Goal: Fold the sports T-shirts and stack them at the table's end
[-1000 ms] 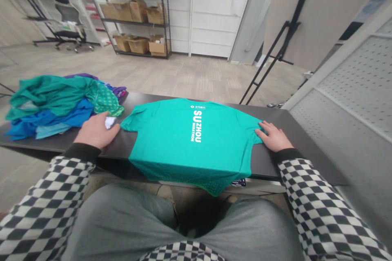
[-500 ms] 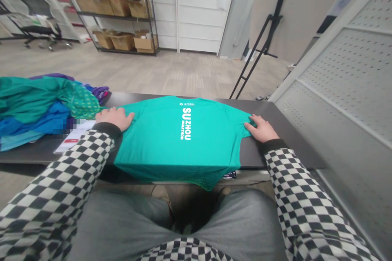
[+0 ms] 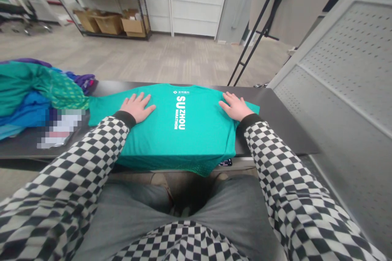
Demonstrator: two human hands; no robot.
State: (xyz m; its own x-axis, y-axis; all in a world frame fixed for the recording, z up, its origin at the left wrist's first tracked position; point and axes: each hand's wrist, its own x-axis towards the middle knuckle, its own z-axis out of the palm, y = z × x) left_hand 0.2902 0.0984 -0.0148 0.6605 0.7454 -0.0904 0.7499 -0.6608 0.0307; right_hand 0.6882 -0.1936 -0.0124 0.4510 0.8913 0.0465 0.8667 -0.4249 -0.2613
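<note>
Centrally in the frame, 1 green shirt (image 3: 163, 128) lies on a dark table (image 3: 283, 128); the left hand (image 3: 137, 108), centre-left, and right hand (image 3: 237, 107), centre-right, rest on it, fingers apart.

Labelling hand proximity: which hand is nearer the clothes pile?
Left. The left hand is on the shirt, to the right of the clothes pile; the right hand is on the shirt's opposite side, farther away.
</note>
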